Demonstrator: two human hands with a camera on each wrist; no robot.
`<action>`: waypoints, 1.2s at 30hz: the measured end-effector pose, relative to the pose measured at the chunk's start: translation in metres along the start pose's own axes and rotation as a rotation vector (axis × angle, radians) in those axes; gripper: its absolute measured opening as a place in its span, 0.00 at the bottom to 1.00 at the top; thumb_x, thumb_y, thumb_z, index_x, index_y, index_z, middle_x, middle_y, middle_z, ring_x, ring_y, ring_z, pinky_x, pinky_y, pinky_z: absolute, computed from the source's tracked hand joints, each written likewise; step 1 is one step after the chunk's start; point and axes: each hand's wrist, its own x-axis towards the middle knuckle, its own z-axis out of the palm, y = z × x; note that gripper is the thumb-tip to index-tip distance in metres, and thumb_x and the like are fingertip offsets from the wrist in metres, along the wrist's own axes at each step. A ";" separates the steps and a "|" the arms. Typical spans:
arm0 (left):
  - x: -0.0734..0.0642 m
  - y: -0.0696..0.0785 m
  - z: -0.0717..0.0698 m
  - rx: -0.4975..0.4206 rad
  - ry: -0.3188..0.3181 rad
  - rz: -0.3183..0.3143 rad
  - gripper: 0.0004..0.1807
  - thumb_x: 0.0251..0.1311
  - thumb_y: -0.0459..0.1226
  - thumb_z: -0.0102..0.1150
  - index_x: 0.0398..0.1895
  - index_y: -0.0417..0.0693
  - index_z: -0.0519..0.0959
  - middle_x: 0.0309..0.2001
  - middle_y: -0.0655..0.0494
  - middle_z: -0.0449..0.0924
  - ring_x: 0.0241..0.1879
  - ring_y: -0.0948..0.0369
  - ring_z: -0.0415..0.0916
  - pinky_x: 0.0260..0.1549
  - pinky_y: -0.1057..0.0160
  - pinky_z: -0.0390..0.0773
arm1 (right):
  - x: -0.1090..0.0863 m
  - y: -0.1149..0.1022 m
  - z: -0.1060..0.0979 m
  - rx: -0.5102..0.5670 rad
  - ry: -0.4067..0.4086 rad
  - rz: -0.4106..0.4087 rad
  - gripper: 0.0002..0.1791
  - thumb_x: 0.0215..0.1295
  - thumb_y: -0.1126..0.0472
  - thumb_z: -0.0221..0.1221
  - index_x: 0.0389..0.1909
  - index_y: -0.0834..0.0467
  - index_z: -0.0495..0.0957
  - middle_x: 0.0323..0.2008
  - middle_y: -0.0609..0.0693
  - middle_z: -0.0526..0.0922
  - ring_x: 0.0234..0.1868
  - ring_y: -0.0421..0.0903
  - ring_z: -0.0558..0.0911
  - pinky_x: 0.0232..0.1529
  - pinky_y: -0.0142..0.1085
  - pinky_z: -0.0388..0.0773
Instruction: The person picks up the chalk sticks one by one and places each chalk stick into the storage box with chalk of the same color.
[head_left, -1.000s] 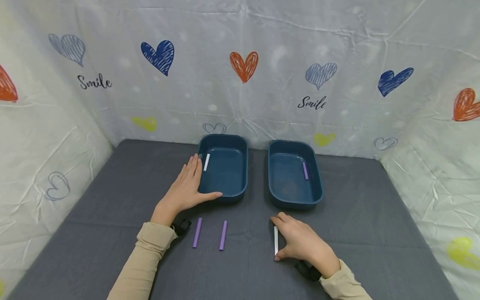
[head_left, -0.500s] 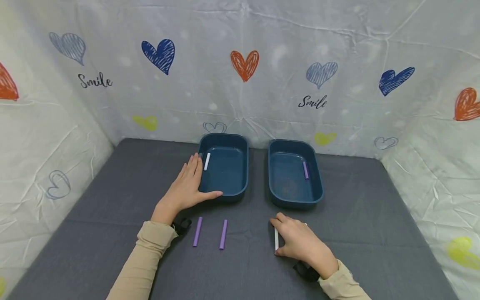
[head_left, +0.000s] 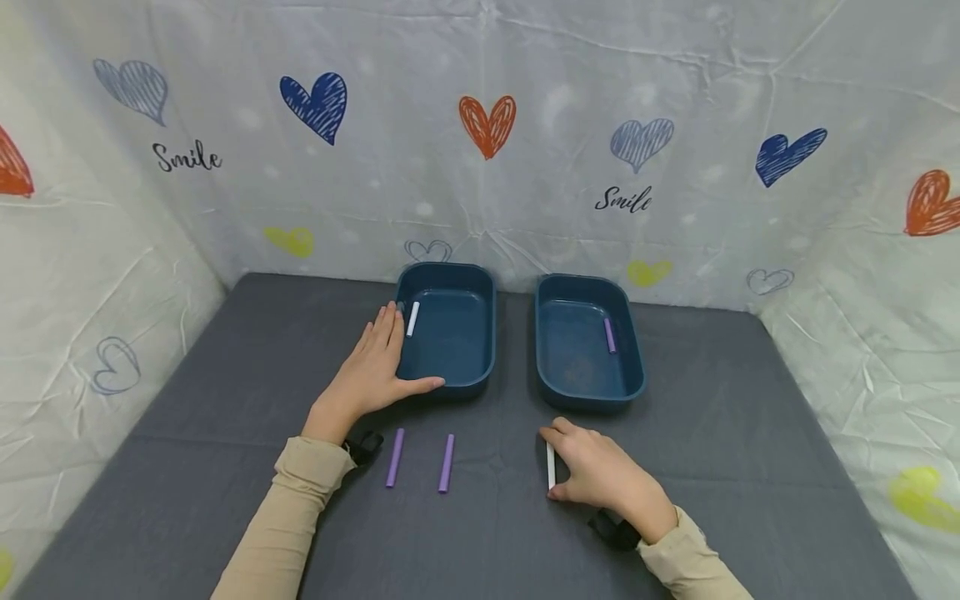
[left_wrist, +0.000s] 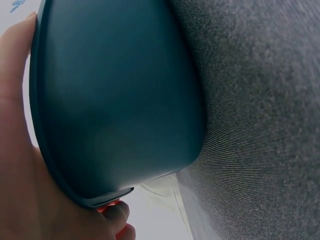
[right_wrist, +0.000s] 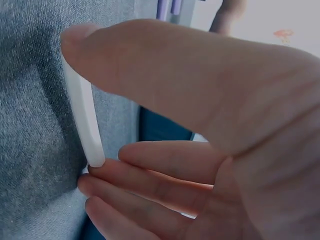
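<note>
My left hand (head_left: pixel 367 369) lies along the near left corner of the left blue tray (head_left: pixel 491 358), fingers straight against its side and thumb across the front rim. In the left wrist view the tray's outer wall (left_wrist: pixel 120 95) fills the middle. My right hand (head_left: pixel 600 468) pinches a white chalk stick (head_left: pixel 551 467) end to end between thumb and fingertips, in front of the right blue tray (head_left: pixel 588 398). Close up, the right wrist view shows the chalk (right_wrist: pixel 82 112) near the cloth, with the thumb on one end. Whether it touches the cloth is unclear.
Two purple chalk sticks, one left (head_left: pixel 395 458) and one right (head_left: pixel 446 463), lie on the grey cloth (head_left: pixel 480 542) between my hands. Another white chalk (head_left: pixel 412 319) is inside the left tray, and a purple chalk (head_left: pixel 610 336) inside the right tray. A heart-printed curtain (head_left: pixel 555 167) stands behind.
My right thumb has drawn closer to the fingers, and less of the white chalk shows between them. My left hand stays on the tray. The whole view has shifted slightly.
</note>
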 end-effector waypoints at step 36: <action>0.001 0.002 0.000 0.010 -0.002 0.000 0.73 0.48 0.78 0.49 0.77 0.33 0.33 0.78 0.42 0.21 0.77 0.49 0.23 0.74 0.43 0.36 | 0.014 -0.009 -0.038 0.093 0.087 0.050 0.43 0.51 0.55 0.76 0.67 0.66 0.70 0.60 0.56 0.74 0.53 0.52 0.80 0.54 0.44 0.78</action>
